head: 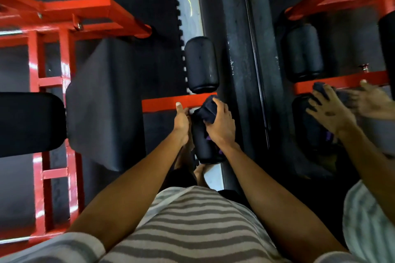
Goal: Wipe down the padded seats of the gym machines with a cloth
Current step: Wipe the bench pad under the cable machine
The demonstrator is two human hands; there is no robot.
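The right hand (221, 126) grips the crumpled dark navy cloth (208, 110) upon the black cylindrical pad (202, 147); the left hand (181, 123) lies just beside, thumb on the red metal bar (160, 103); its grip I cannot tell.

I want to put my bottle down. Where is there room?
The wide black seat pad, between the red frame and the red bar, is bare. It's crowded at the lower roller, where the left hand, right hand and cloth meet.
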